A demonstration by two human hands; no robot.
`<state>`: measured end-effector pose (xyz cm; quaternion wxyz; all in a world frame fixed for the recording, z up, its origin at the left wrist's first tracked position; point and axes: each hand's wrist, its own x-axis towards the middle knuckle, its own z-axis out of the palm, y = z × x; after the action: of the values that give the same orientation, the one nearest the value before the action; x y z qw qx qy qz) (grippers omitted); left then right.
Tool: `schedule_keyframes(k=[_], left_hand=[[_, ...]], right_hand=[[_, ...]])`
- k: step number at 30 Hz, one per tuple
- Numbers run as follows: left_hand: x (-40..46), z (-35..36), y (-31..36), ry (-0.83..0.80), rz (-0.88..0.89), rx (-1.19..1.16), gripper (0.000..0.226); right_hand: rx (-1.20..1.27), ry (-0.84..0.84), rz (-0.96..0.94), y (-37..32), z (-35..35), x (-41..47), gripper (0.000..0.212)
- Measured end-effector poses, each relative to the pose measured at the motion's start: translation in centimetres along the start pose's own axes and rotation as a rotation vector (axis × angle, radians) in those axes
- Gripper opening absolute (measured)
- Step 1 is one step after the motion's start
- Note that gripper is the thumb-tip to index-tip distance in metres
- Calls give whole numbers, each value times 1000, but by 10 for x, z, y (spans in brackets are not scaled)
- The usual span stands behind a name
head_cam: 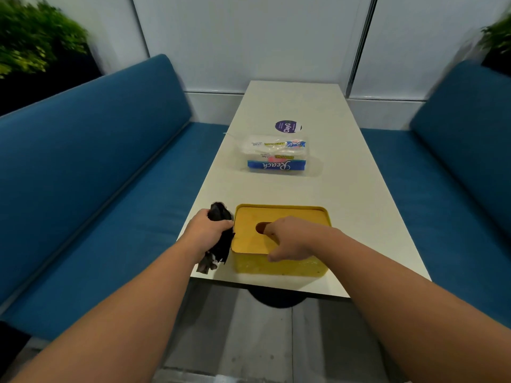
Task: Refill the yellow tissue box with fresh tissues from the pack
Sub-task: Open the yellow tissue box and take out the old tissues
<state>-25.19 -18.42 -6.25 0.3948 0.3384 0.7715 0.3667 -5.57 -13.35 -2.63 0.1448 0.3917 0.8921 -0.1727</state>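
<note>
Left hand grips a crumpled black cloth; right hand grasps the yellow tissue box lid, finger in slot.

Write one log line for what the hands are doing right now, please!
left hand: grips dark cloth | right hand: finger in lid slot of yellow tissue box | tissue pack: untouched on table

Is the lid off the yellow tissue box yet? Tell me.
No, the lid sits on the yellow tissue box, and the right hand rests on it with a finger at the slot.
</note>
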Motion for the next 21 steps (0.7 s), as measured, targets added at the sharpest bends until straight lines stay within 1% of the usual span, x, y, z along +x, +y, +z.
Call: schedule_keyframes(k=[5,10,15,21], left_hand=[[0,0,-1,12,24,29,51],[0,-1,0,6,43,86,56],[-1,1,-1,-13,59,103,56],[-2,-1,-5,-3,54,80,55]], right_hand=[[34,17,-22,6,3,1,70],[48,27,-15,6,7,1,67],[63,29,-1,4,12,2,83],[76,59,-9,3,15,-2,80]])
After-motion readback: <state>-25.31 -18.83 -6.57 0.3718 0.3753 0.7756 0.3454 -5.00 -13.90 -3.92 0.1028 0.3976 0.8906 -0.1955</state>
